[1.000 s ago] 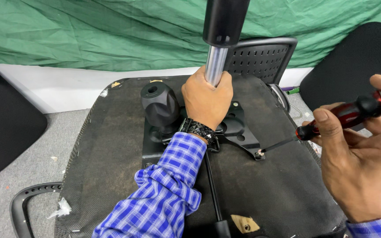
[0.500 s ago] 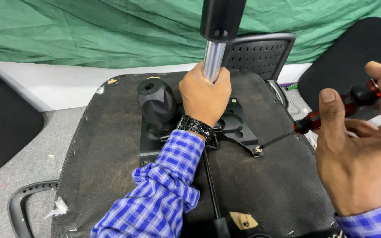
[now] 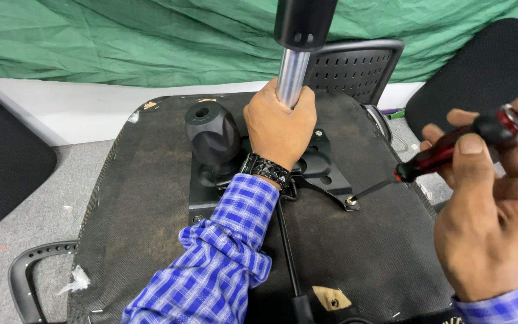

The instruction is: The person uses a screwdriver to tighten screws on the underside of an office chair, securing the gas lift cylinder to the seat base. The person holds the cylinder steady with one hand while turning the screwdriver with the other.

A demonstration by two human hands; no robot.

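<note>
The left hand (image 3: pixel 280 126) is wrapping closed around the shiny chrome gas-lift cylinder (image 3: pixel 292 75), which is standing upright out of the black metal mechanism plate (image 3: pixel 316 165) on the underside of the upturned black office chair seat (image 3: pixel 145 198). The right hand (image 3: pixel 490 204) is closing its fingers around the red-and-black handled screwdriver (image 3: pixel 451 150), whose thin shaft is slanting down and left so that its tip is sitting on the silver screw (image 3: pixel 351 203) at the plate's lower right corner.

To do this well, I judge that the screwdriver should be standing closer to square over the screw; at the present slant the tip is likely to be slipping out of the head. Pressing down along the shaft while turning would be helping, and the left hand should be keeping the cylinder steady so the plate is not shifting.

The screw is lying below and to the left of the right hand, just beside the left wrist's black studded band (image 3: pixel 265 171). 1 black ribbed knob (image 3: pixel 212 135) is standing just left of the left hand. A green cloth (image 3: pixel 121 42) is hanging behind.
</note>
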